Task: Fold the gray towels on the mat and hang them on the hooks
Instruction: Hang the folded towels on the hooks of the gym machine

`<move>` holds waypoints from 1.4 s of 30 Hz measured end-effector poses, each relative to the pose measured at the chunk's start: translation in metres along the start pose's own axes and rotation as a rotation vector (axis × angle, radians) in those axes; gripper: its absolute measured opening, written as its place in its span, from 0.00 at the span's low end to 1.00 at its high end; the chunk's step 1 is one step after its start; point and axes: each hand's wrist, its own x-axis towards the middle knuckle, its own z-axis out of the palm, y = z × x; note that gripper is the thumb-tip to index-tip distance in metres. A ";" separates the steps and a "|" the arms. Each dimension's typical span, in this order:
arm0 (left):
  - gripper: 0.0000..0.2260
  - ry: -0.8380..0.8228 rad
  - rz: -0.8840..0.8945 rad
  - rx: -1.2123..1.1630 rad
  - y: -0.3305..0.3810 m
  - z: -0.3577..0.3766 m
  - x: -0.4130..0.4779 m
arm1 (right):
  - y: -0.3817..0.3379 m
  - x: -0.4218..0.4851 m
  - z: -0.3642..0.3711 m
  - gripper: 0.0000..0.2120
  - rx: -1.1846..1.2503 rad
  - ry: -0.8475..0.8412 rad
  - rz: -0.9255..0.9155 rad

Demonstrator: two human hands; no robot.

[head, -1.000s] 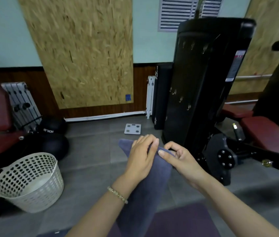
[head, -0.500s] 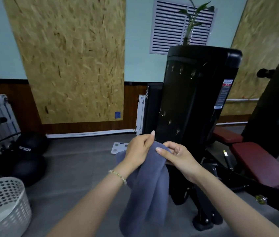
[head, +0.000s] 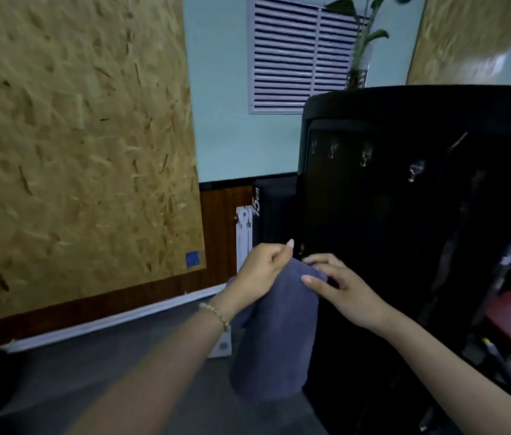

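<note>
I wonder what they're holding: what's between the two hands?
The top of the gray towel, held by the left hand and right hand; head view shows it.

Dim indoor scene under soft, even light, with no hard shadows. The pale wall and white vent (head: 298, 54) are the brightest areas. The black machine housing (head: 404, 230) at right is almost featureless dark; only its small metal hooks (head: 365, 157) catch faint glints. Motion blur smears the chipboard panel (head: 75, 136) at left and the upper right corner. The left hand (head: 260, 271), right hand (head: 345, 293) and gray towel (head: 276, 340) at centre are slightly soft, and the forearms blur toward the bottom edge. The floor (head: 91, 372) sinks into shadow at lower left. Wide-angle distortion tilts and bows the white skirting strip (head: 106, 321).
</note>
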 end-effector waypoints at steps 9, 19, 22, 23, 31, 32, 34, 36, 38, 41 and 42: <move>0.24 -0.004 -0.029 -0.129 -0.112 -0.085 0.194 | 0.038 0.213 -0.016 0.26 0.211 0.010 0.096; 0.26 -0.238 0.084 -0.053 -0.196 -0.097 0.382 | 0.096 0.382 -0.092 0.12 0.149 -0.045 0.100; 0.18 -0.296 0.098 -0.113 -0.215 -0.091 0.433 | 0.108 0.415 -0.117 0.10 0.127 0.010 0.059; 0.15 -0.335 0.103 -0.150 -0.219 -0.089 0.450 | 0.111 0.424 -0.124 0.11 0.114 0.033 0.053; 0.02 -0.665 0.174 -0.403 -0.249 -0.079 0.571 | 0.127 0.490 -0.167 0.16 0.249 0.207 0.089; 0.03 -0.694 0.192 -0.411 -0.254 -0.079 0.585 | 0.128 0.497 -0.170 0.16 0.246 0.239 0.084; 0.05 -0.758 0.221 -0.432 -0.263 -0.079 0.611 | 0.128 0.510 -0.175 0.14 0.203 0.313 0.075; 0.06 -0.840 0.201 -0.485 -0.269 -0.081 0.634 | 0.126 0.522 -0.179 0.12 0.088 0.390 0.072; 0.07 -0.880 0.301 -0.422 -0.270 -0.079 0.654 | 0.122 0.534 -0.181 0.10 -0.134 0.461 0.070; 0.07 -0.831 0.532 -0.285 -0.273 -0.069 0.678 | 0.122 0.546 -0.183 0.11 -0.454 0.570 0.083; 0.08 -0.794 0.588 -0.248 -0.274 -0.065 0.685 | 0.123 0.548 -0.182 0.12 -0.530 0.627 0.095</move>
